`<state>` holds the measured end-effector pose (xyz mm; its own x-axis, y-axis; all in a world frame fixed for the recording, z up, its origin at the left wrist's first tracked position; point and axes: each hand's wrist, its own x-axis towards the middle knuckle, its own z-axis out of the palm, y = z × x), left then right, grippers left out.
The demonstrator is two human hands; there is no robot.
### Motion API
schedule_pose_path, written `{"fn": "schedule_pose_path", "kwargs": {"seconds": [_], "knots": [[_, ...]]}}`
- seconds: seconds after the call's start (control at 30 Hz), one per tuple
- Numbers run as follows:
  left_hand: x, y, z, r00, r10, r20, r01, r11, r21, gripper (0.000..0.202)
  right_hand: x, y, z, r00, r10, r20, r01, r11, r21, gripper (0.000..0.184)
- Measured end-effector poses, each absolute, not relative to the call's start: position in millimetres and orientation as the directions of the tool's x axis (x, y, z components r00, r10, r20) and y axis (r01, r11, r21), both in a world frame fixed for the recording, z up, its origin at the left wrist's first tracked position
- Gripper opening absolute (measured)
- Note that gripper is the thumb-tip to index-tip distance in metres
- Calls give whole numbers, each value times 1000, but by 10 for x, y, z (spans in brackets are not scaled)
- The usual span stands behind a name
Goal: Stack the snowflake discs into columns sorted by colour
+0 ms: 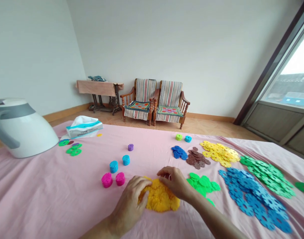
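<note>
A low heap of yellow pieces (162, 197), seemingly flat notched discs, lies on the pink cloth close in front of me. My left hand (132, 200) curves around its left side, thumb apart from the fingers and touching the heap. Over the heap's upper right edge, my right hand (174, 181) is bent, with a gap between thumb and forefinger. No piece shows between the fingers of either hand. To the left stand two stacks of pink discs, one pink stack (107, 180) and another pink stack (120, 179). Bright green discs (201, 183) lie just right of my right hand.
Blue stacks (114, 166) and a purple stack (130, 147) stand farther back. Piles of brown discs (197, 158), yellow discs (220, 152), green discs (267, 176) and blue discs (254, 196) spread rightward. A white kettle (32, 132) and tissue box (84, 128) stand left.
</note>
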<state>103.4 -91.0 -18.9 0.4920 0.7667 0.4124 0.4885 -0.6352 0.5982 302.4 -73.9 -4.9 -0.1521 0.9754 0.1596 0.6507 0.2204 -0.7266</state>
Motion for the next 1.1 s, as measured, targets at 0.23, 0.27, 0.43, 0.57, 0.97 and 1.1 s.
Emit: {"fn": "schedule_pose_path", "kwargs": {"seconds": [0.23, 0.27, 0.43, 0.57, 0.97, 1.1], "knots": [[1031, -843, -81, 473, 799, 372, 531, -595, 603, 30, 3173, -508, -279, 118, 955, 273, 632, 140, -762, 24], [1045, -832, -54, 488, 798, 353, 538, -594, 599, 31, 3205, -499, -311, 140, 950, 279, 624, 134, -770, 25], [1154, -769, 49, 557, 783, 278, 586, -608, 536, 32, 3259, -514, -376, 157, 946, 285, 592, 142, -794, 25], [1231, -726, 81, 575, 780, 246, 616, -611, 497, 22, 3238, -535, -356, 144, 950, 276, 588, 142, -796, 25], [1213, -703, -34, 454, 814, 361, 601, -579, 551, 27, 3137, -667, -241, 9, 899, 439, 647, 329, -688, 20], [1158, -663, -75, 426, 825, 371, 580, -564, 588, 40, 3087, -714, -239, -73, 884, 461, 633, 398, -664, 19]]}}
